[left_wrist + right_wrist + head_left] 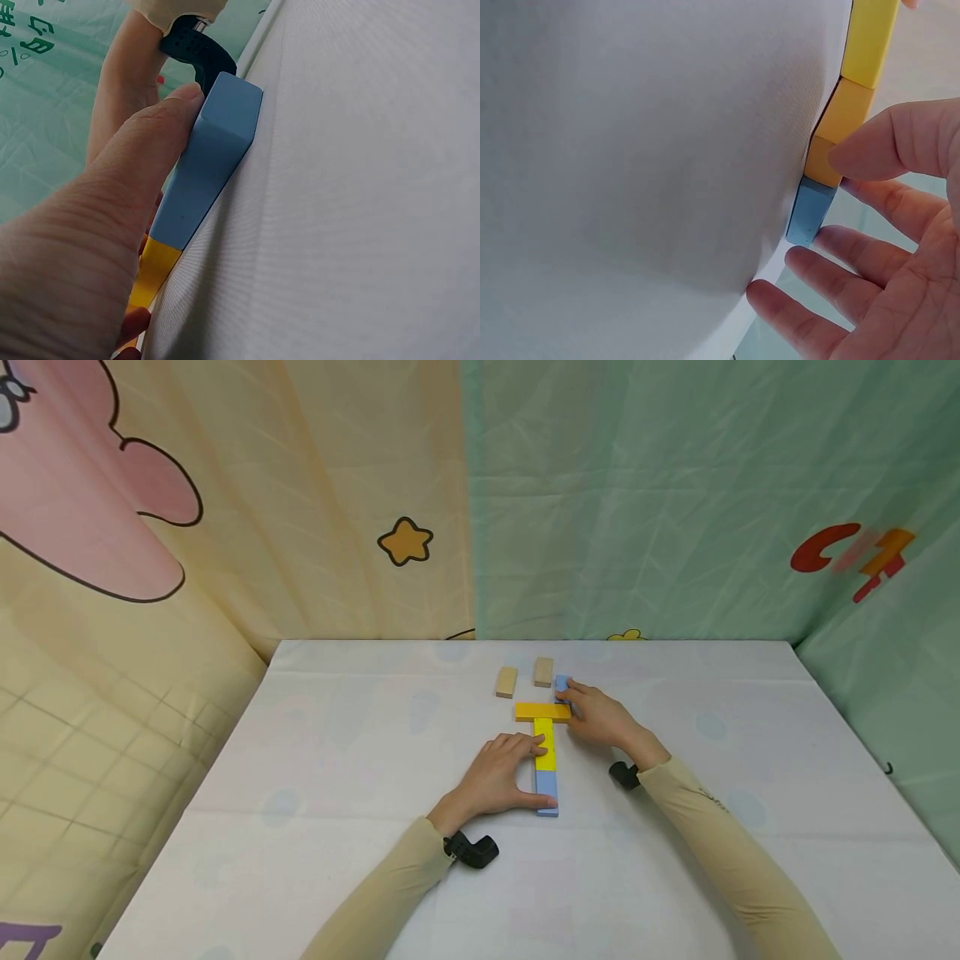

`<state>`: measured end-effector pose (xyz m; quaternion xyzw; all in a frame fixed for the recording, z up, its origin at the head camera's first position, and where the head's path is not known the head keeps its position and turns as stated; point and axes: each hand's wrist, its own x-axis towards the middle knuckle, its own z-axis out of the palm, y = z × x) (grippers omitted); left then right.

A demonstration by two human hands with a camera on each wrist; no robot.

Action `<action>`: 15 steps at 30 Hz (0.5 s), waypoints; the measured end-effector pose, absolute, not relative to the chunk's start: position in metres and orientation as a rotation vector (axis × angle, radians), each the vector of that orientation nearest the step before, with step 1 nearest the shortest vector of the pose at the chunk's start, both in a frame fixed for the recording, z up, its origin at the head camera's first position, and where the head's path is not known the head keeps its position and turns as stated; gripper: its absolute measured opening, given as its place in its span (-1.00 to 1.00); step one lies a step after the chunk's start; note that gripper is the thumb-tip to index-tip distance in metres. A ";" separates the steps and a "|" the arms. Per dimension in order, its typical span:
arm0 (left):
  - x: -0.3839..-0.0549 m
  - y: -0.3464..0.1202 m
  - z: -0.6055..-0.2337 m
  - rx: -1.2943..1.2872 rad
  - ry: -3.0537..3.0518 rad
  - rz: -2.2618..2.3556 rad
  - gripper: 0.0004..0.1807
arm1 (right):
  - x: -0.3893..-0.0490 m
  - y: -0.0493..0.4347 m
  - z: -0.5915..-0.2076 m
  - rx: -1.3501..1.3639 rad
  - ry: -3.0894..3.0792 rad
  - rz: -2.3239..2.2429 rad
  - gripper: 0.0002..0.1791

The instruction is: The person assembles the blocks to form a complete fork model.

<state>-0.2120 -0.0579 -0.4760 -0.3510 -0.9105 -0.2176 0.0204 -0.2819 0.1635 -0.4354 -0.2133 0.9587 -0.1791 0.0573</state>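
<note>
Flat blocks form a T on the white table: an orange block lies crosswise above a yellow block, with a light blue block at the stem's lower end. My left hand lies left of the stem, thumb against the light blue block and fingertips at the yellow one. A smaller blue block stands against the orange block's right end, pointing away from me. From the right, my right hand touches it with its fingertips, while the thumb rests at the orange block's end.
Two plain wooden blocks, one on the left and one on the right, lie beyond the T. A white cloth covers the table. Printed curtains hang behind its far edge.
</note>
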 end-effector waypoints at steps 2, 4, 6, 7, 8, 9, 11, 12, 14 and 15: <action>-0.212 -0.058 -0.476 -1.091 -2.823 -0.675 -0.14 | -0.281 0.163 -0.435 -0.650 2.904 -0.546 -0.48; -0.212 -0.058 -0.476 -1.091 -2.823 -0.673 -0.14 | -0.281 0.163 -0.434 -0.650 2.903 -0.549 -0.48; -0.212 -0.058 -0.476 -1.089 -2.827 -0.671 -0.14 | -0.281 0.163 -0.433 -0.649 2.903 -0.552 -0.48; -0.212 -0.058 -0.476 -1.087 -2.828 -0.670 -0.14 | -0.280 0.163 -0.433 -0.649 2.903 -0.552 -0.48; -0.212 -0.058 -0.476 -1.086 -2.830 -0.669 -0.14 | -0.280 0.163 -0.433 -0.649 2.904 -0.550 -0.48; -0.212 -0.058 -0.476 -1.084 -2.832 -0.668 -0.14 | -0.280 0.163 -0.433 -0.648 2.904 -0.549 -0.48; -0.212 -0.058 -0.476 -1.083 -2.834 -0.665 -0.14 | -0.280 0.163 -0.433 -0.645 2.901 -0.548 -0.48; -0.212 -0.058 -0.476 -1.082 -2.834 -0.664 -0.14 | -0.280 0.163 -0.433 -0.643 2.900 -0.548 -0.48; -0.212 -0.057 -0.475 -1.081 -2.835 -0.662 -0.14 | -0.280 0.163 -0.434 -0.639 2.895 -0.552 -0.48; -0.212 -0.057 -0.475 -1.079 -2.836 -0.660 -0.14 | -0.281 0.163 -0.434 -0.637 2.892 -0.554 -0.48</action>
